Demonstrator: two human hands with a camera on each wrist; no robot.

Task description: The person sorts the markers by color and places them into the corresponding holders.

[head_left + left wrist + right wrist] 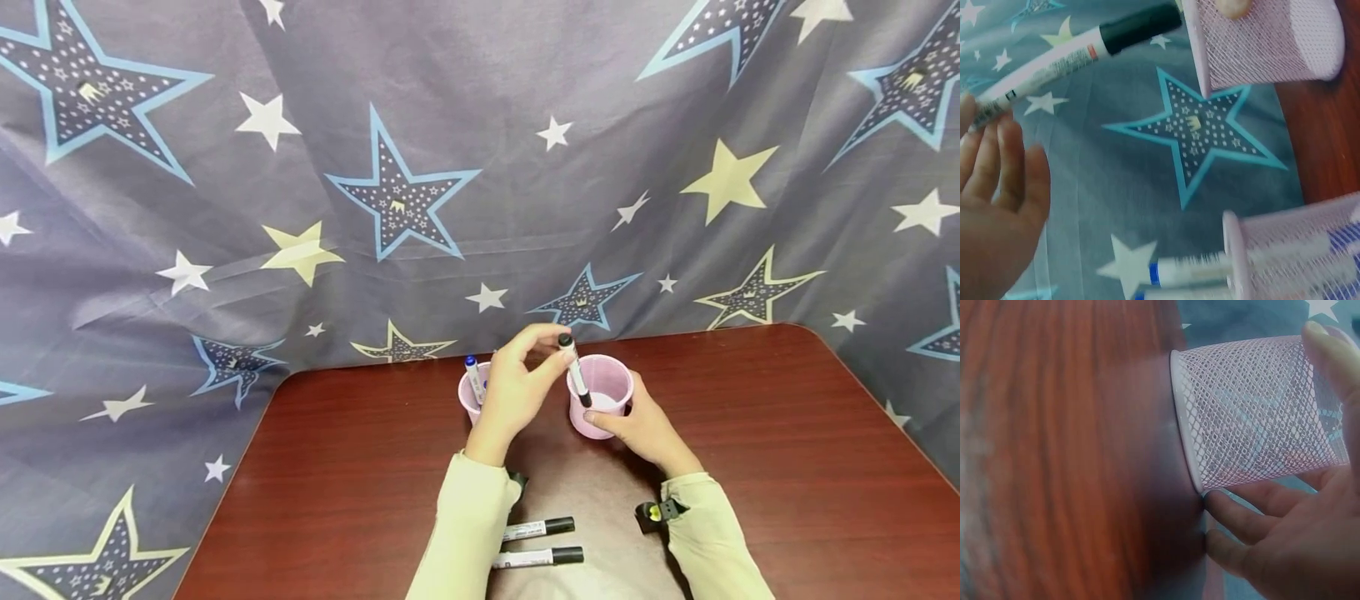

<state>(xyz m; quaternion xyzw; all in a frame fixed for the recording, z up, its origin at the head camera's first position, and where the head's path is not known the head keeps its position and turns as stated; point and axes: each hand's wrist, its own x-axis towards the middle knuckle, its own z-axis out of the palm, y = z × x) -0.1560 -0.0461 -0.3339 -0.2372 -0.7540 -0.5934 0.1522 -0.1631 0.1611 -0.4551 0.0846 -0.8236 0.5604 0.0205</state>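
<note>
My left hand (517,387) pinches the upper end of a black-capped white marker (576,372), its black cap pointing down over the mouth of the right pink mesh cup (600,425). In the left wrist view the marker (1047,70) slants from the fingertips of my left hand (1004,187) to the cup's rim (1200,56). My right hand (648,429) holds that cup around its side, thumb near the rim. The right wrist view shows the mesh wall (1247,412) between thumb and fingers of my right hand (1297,531). Nothing else shows inside the cup.
Another pink cup (468,396) holding blue-ended markers (473,377) stands at the left, partly behind my left hand. Two black-capped markers (534,529) (537,557) lie on the brown table (337,483) near the front. A star-patterned cloth (480,100) hangs behind the table.
</note>
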